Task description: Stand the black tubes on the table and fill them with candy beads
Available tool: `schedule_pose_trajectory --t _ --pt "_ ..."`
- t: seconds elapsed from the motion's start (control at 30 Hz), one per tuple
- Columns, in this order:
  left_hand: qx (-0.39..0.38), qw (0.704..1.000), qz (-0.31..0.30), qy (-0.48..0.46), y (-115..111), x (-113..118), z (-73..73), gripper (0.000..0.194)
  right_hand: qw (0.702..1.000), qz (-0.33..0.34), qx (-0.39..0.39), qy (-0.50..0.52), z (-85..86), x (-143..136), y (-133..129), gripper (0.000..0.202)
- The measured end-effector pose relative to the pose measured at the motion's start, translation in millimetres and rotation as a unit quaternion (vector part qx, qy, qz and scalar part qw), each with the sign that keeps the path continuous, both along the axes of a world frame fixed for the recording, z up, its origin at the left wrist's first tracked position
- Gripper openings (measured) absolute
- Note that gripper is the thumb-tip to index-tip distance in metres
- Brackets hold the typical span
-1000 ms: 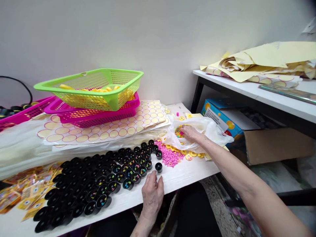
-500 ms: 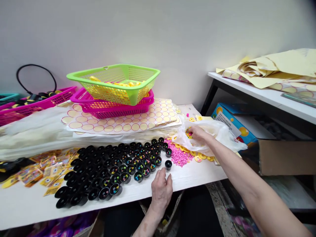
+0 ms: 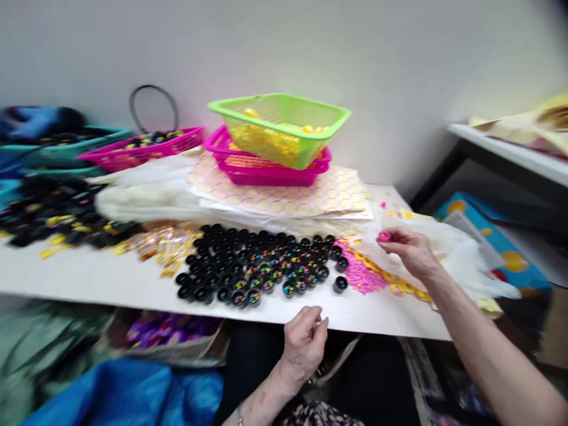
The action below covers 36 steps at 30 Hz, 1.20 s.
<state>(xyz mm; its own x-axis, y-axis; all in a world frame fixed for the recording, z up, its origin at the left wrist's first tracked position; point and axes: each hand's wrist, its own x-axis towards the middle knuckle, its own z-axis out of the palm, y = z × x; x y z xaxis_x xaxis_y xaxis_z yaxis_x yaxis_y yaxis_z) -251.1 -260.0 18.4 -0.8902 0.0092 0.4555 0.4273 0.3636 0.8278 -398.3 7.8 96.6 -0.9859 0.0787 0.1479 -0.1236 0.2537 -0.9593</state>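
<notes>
My right hand (image 3: 410, 251) pinches a small bright pink piece (image 3: 383, 236) between thumb and fingertips, raised over the edge of the white plastic bag (image 3: 461, 245). Its exact kind is too small and blurred to tell. Below lie a heap of small pink pieces (image 3: 361, 273) and a line of yellow rings (image 3: 399, 287). My left hand (image 3: 306, 340) is at the table's front edge with its fingers curled in and nothing visible in them. Rows of small black cups (image 3: 252, 296) stand beyond it, several holding coloured beads. One black cup (image 3: 341, 285) stands apart near the pink heap.
A green basket (image 3: 284, 127) of yellow pieces sits on a pink basket (image 3: 266, 176) atop sheets of round stickers (image 3: 350, 183). Printed packets (image 3: 164, 242) and black pieces (image 3: 62, 207) lie left. A shelf (image 3: 501, 148) and blue carton (image 3: 470, 225) stand right.
My right hand has come up out of the plastic bag with the pink piece in its fingertips. My left hand has drawn back slightly from the cups, fingers more curled. The view has swung left.
</notes>
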Motion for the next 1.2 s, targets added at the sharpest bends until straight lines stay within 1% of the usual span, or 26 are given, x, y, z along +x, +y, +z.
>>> schedule_pose_trajectory --t 0.07,0.1,0.17,0.2,0.23,0.27,0.3,0.37,0.43,0.5,0.53,0.6,0.67,0.73,0.83,0.93,1.0,1.07,1.13,1.2 --pt "0.004 0.999 0.045 0.012 -26.3 17.6 5.4 0.014 0.997 0.042 -0.066 -0.021 3.1 8.3 -31.3 0.034" --pt "0.003 0.996 0.084 0.018 -42.0 24.4 7.8 0.015 0.993 0.07 -0.085 -0.034 4.7 12.3 -48.4 0.036" --pt "-0.004 0.981 0.194 0.028 -78.7 31.9 11.9 0.016 0.985 0.129 -0.095 -0.066 8.1 19.3 -84.2 0.034" --pt "-0.011 0.966 0.258 0.031 -99.2 32.0 13.4 0.016 0.98 0.158 -0.09 -0.083 9.9 21.9 -102.1 0.032" --pt "-0.008 0.944 0.327 0.037 -120.7 29.5 14.5 0.017 0.975 0.186 -0.081 -0.095 11.5 23.4 -119.7 0.03" --pt "0.001 0.921 0.388 0.043 -142.4 24.3 15.1 0.021 0.969 0.214 -0.07 -0.103 12.7 23.6 -136.6 0.026" --pt "0.02 0.898 0.437 0.046 -163.7 17.0 15.2 0.026 0.963 0.241 -0.056 -0.107 13.4 22.5 -152.6 0.023" --pt "0.075 0.856 0.509 0.043 -201.9 -2.5 14.0 0.032 0.952 0.29 -0.022 -0.1 12.9 17.0 -182.3 0.016" --pt "0.152 0.823 0.546 0.036 -230.7 -24.4 11.4 0.036 0.942 0.325 0.029 -0.079 9.5 8.5 -208.9 0.011" --pt "0.23 0.8 0.554 0.024 -247.7 -44.4 7.9 0.036 0.931 0.352 0.094 -0.038 4.1 -1.3 -232.9 0.008" --pt "0.259 0.793 0.551 0.019 -252.0 -52.7 6.0 0.035 0.924 0.36 0.13 -0.011 1.2 -6.4 -243.7 0.007" --pt "0.288 0.792 0.538 0.012 -253.9 -65.1 2.1 0.034 0.907 0.366 0.204 0.045 -4.0 -16.2 -262.6 0.007" --pt "0.283 0.802 0.525 0.009 -251.2 -71.4 -1.3 0.035 0.884 0.367 0.277 0.083 -7.1 -24.8 -277.3 0.007" --pt "0.267 0.814 0.516 0.011 -248.0 -72.7 -4.1 0.038 0.858 0.369 0.344 0.102 -7.1 -31.1 -288.1 0.008" --pt "0.246 0.823 0.512 0.015 -246.5 -70.2 -7.2 0.038 0.804 0.373 0.443 0.132 -2.2 -35.3 -299.8 0.01" --pt "0.237 0.826 0.511 0.018 -247.7 -68.0 -9.6 0.036 0.739 0.381 0.533 0.158 4.3 -35.1 -308.9 0.013" --pt "0.238 0.826 0.511 0.021 -248.5 -67.8 -11.1 0.036 0.704 0.384 0.573 0.17 7.3 -33.8 -314.0 0.014" --pt "0.234 0.824 0.515 0.024 -248.9 -68.2 -12.3 0.035 0.681 0.386 0.595 0.182 8.9 -32.3 -317.7 0.015" --pt "0.23 0.824 0.517 0.026 -249.0 -68.4 -13.2 0.035 0.671 0.388 0.603 0.19 9.6 -31.5 -319.7 0.015" --pt "0.231 0.825 0.515 0.028 -249.1 -68.3 -13.7 0.035 0.675 0.389 0.599 0.185 9.6 -32.1 -319.5 0.014"
